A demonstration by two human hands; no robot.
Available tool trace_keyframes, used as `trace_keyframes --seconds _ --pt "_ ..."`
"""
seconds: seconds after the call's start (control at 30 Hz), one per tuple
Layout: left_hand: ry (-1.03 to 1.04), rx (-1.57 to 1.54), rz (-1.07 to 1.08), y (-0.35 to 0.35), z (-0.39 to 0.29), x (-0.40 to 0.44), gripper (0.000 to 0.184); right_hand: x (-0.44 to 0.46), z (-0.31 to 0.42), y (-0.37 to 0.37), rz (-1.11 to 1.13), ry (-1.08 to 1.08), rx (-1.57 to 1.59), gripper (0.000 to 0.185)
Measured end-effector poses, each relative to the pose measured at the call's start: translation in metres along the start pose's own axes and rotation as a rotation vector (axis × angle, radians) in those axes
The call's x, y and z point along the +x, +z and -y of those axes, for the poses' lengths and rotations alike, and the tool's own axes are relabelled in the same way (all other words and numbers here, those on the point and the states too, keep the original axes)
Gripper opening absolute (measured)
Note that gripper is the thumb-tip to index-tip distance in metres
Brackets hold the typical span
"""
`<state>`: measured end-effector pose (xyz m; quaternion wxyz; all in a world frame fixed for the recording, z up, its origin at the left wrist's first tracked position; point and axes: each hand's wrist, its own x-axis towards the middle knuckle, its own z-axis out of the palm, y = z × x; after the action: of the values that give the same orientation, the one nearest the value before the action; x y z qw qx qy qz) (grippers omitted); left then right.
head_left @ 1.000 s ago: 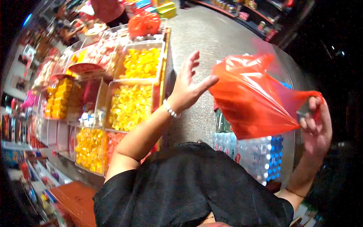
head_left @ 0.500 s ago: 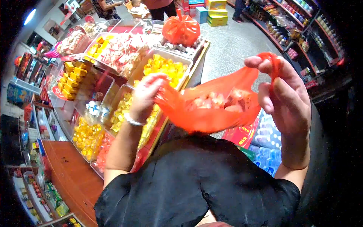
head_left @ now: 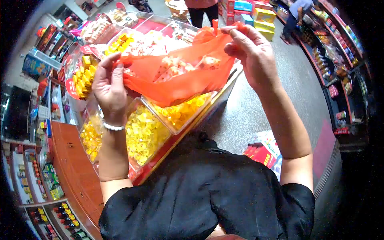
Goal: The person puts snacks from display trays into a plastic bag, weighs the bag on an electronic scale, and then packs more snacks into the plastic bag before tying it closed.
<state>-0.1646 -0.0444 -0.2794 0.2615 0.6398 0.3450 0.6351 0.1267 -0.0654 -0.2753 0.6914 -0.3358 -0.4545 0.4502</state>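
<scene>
A thin red plastic bag [head_left: 172, 90] is stretched wide between my two hands, with several small wrapped pieces showing inside it. My left hand [head_left: 110, 88], a white beaded bracelet on its wrist, pinches the bag's left side. At the upper right, my right hand [head_left: 252, 52] is closed on the other side of the bag. Beneath hang bins of yellow-wrapped sweets [head_left: 146, 134], partly covered by the bag. A second red bag, knotted in the earlier view, is mostly hidden behind the one I hold.
Gold-wrapped blocks [head_left: 83, 78] are stacked left of my left hand. A brown wooden counter [head_left: 74, 160] runs along the left. Stocked shelves [head_left: 320, 52] line the right, where a person [head_left: 296, 18] bends. Another person [head_left: 202, 14] stands behind the display near stacked boxes [head_left: 264, 20].
Both hands have moved left and up with the bag, which is now spread wider over the sweet bins. My view has turned right, and a bending person has appeared by the shelves.
</scene>
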Motion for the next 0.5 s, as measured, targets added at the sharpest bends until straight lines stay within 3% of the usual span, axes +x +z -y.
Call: trace_keyframes --seconds 0.1,0.17,0.2,0.27,0.4,0.43,0.5 --pt "0.053 0.441 0.0 -0.012 0.045 0.003 0.019 0.042 -0.057 -0.013 0.192 0.084 -0.158 0.017" --pt "-0.04 0.927 0.126 -0.026 0.072 -0.001 0.017 0.052 -0.08 -0.005 0.23 0.296 -0.41 0.02" --pt "-0.061 0.932 0.113 -0.03 0.08 -0.001 0.017 0.059 -0.108 -0.009 0.253 0.298 -0.413 0.022" --pt "-0.237 0.902 0.113 -0.038 0.095 0.002 0.016 0.07 -0.125 -0.005 0.275 0.329 -0.44 0.025" --pt "-0.497 -0.03 0.085 -0.043 0.105 0.03 0.019 0.103 -0.119 -0.005 0.293 0.205 -0.418 0.026" --pt "-0.508 -0.22 0.009 -0.035 0.103 0.034 0.023 0.108 -0.131 -0.012 0.235 0.201 -0.279 0.024" --pt "-0.427 -0.199 -0.032 -0.007 0.109 0.038 0.027 0.113 -0.139 -0.026 0.208 0.38 -0.324 0.022"
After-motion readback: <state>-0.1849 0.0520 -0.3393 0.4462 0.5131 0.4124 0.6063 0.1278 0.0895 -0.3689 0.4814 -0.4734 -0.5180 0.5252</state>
